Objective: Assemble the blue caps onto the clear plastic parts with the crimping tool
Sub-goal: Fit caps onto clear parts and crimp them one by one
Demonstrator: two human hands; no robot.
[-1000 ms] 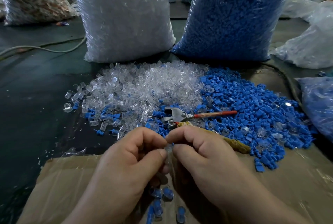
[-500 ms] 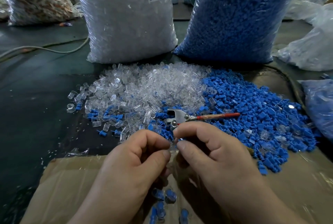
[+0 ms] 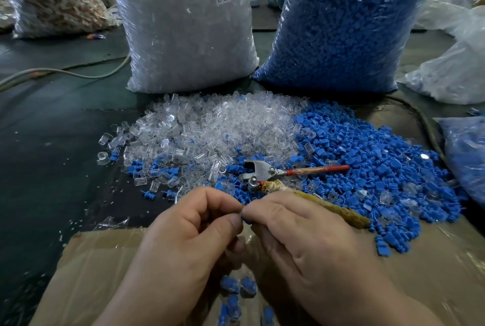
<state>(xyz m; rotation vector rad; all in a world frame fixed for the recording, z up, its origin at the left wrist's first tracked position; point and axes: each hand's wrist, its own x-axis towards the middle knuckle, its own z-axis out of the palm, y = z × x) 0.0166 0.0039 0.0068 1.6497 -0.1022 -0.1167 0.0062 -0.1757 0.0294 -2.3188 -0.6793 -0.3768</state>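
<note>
- Two hands are meeting above the cardboard box; the left hand is curling thumb and forefinger into a tight pinch.
- Between the fingertips a blue cap is peeking out; any clear part there is hidden.
- Right hand is pinching the same cap, fingers curled.
- Hand-fitting seems to be going on; crimping is waiting.
- Beyond the knuckles the crimping tool is lying where the clear parts pile meets the blue caps pile; loose pieces are crowding its head.
</note>
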